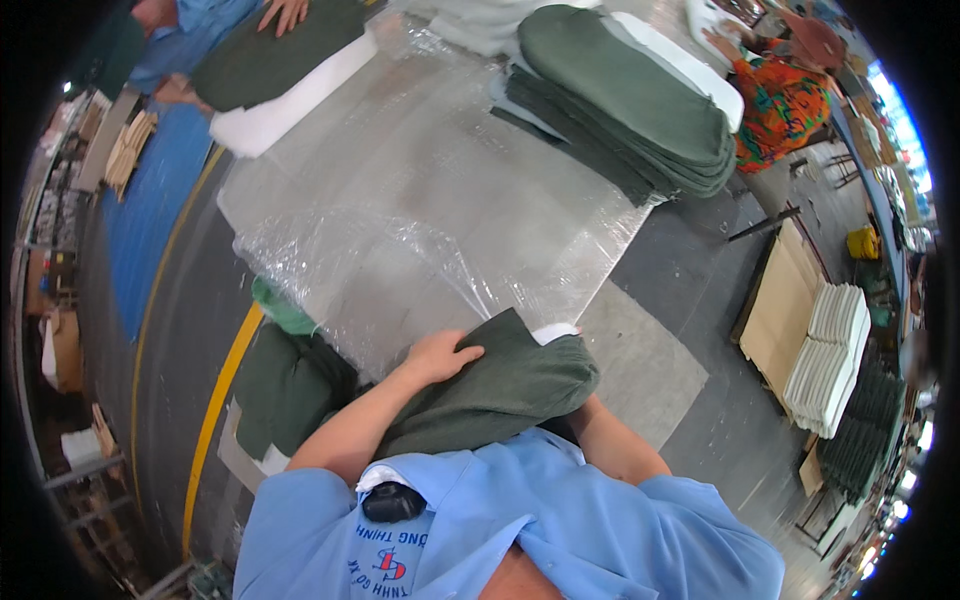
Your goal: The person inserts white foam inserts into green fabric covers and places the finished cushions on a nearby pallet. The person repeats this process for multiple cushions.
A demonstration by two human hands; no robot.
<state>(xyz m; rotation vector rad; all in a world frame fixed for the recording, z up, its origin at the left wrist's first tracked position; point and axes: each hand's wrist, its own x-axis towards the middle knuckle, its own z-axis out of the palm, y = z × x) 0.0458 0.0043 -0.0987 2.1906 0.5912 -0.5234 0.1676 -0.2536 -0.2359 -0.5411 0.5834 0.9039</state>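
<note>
Against my front I hold a dark green fabric cushion cover (500, 385), with a bit of white padding (555, 332) showing at its far edge. My left hand (440, 357) is closed on the cover's left side, thumb lying on the fabric. On the right, my forearm (622, 445) reaches up behind the cover's rounded end, and the cover hides that hand and its fingers. Just beyond stands a table wrapped in clear plastic film (400, 190), its near edge close to the cover.
Stacked green cushions (630, 100) lie at the table's far right. Far left, a co-worker's hand (285, 14) rests on a green cover over white padding (290, 108). Another person (785, 105) works at far right. More green pieces (285, 385) sit beside my left arm; white pads (828, 345) stand right.
</note>
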